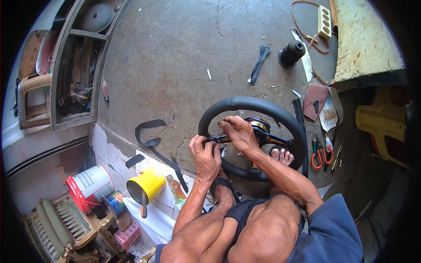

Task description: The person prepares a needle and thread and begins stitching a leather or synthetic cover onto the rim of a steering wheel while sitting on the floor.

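before the person (267, 228), the steering wheel (263, 104) has the left hand (206, 157) at its left rim and the right hand (241, 135) just beside that one. beyond the wheel, on the floor (175, 61), stands a thread cone (290, 54), with a socket strip (324, 22) farther off. scissors (329, 143) lie right of the wheel. to its left, nearer the person, sit a tin (153, 183) and, farther left, a bucket (94, 186).

Grey floor (162, 70) seen, scuffed and cracked, edged at left by chipped white tiles (104, 142). Grey-framed cabinet (89, 34) placed upper left, its open compartments filled with clutter. Slatted piece of furniture (75, 213) tucked lower left. Worn, paint-stained yellowish panel (368, 41) set upper right. Floor lit by pale, cool light.
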Motion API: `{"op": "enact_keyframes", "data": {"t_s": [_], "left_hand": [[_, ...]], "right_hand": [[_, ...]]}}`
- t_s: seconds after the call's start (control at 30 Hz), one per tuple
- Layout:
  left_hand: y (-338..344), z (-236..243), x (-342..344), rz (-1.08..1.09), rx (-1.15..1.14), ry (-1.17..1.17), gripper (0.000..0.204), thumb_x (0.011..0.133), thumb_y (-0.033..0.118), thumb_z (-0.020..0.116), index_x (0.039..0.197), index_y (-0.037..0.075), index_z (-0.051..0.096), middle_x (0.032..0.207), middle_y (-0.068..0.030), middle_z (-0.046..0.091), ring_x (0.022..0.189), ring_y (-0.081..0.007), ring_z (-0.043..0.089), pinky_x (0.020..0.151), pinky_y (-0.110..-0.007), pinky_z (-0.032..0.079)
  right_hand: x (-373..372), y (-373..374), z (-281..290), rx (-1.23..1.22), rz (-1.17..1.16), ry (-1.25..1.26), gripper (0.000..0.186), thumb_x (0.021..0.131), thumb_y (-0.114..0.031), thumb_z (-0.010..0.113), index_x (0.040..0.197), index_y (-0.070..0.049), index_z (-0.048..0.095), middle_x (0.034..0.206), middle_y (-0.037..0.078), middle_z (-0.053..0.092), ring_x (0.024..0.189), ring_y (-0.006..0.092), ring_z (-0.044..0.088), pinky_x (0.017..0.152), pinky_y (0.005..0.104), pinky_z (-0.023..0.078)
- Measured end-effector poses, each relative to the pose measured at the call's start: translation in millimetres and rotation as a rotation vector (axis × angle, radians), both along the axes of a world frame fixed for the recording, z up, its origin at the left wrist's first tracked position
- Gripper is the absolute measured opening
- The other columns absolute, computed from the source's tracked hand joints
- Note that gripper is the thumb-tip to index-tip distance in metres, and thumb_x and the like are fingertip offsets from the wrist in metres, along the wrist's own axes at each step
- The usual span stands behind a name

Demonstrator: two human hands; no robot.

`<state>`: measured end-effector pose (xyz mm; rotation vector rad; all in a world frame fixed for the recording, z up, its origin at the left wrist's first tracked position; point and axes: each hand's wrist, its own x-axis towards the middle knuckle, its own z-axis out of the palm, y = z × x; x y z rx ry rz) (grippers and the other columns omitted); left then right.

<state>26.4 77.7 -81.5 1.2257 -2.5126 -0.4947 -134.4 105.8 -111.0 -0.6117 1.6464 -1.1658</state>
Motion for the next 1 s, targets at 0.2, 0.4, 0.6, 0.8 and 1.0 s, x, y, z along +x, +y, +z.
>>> {"op": "enact_keyframes", "data": {"t_s": [0.2,0.4,0.6,0.8,1.0], "left_hand": [[-1.4,-5.0,1.2,0.02,0.011,0.028,0.014,0.08,0.007,0.078,0.092,0.004,0.072,0.117,-0.0166,0.054,0.123,-0.0385,0.048,0.107,-0.051,0.039],[-2.2,-6.8,3.4,0.028,0.033,0.039,0.013,0.079,0.007,0.078,0.09,0.004,0.072,0.116,-0.0164,0.054,0.124,-0.0384,0.048,0.107,-0.049,0.04],[-2.7,-6.7,3.8,0.025,0.021,0.038,0.013,0.078,0.007,0.079,0.088,0.004,0.071,0.116,-0.016,0.053,0.123,-0.0384,0.048,0.106,-0.05,0.04],[-3.2,-6.0,3.0,0.016,0.026,0.034,0.013,0.077,0.007,0.079,0.087,0.004,0.071,0.115,-0.0162,0.053,0.123,-0.0381,0.048,0.106,-0.049,0.04],[-4.6,-7.3,1.9,0.01,0.025,0.033,0.014,0.077,0.006,0.079,0.087,0.003,0.07,0.115,-0.0164,0.053,0.122,-0.0384,0.048,0.105,-0.049,0.04]], "right_hand": [[8.7,-27.5,-8.4,0.08,-0.086,-0.109,0.019,0.1,-0.016,0.062,0.108,0.001,0.066,0.08,0.007,0.069,0.073,0.0152,0.068,0.066,0.0327,0.054],[12.8,-36.6,-15.3,0.168,-0.046,-0.031,0.017,0.1,-0.016,0.06,0.103,0.0,0.065,0.078,0.01,0.071,0.072,0.0206,0.072,0.067,0.0385,0.056],[13.1,-37.1,-20.2,0.167,-0.045,0.0,0.017,0.101,-0.016,0.059,0.101,0.0,0.064,0.076,0.01,0.07,0.069,0.0215,0.072,0.065,0.0394,0.056],[12.3,-36.7,-16.9,0.16,-0.037,-0.023,0.017,0.101,-0.016,0.059,0.1,0.001,0.065,0.076,0.01,0.071,0.068,0.0201,0.071,0.063,0.0383,0.055],[10.9,-36.9,-18.7,0.168,-0.033,-0.015,0.017,0.101,-0.016,0.059,0.1,0.0,0.065,0.076,0.01,0.071,0.068,0.0201,0.071,0.063,0.0379,0.055]]}}
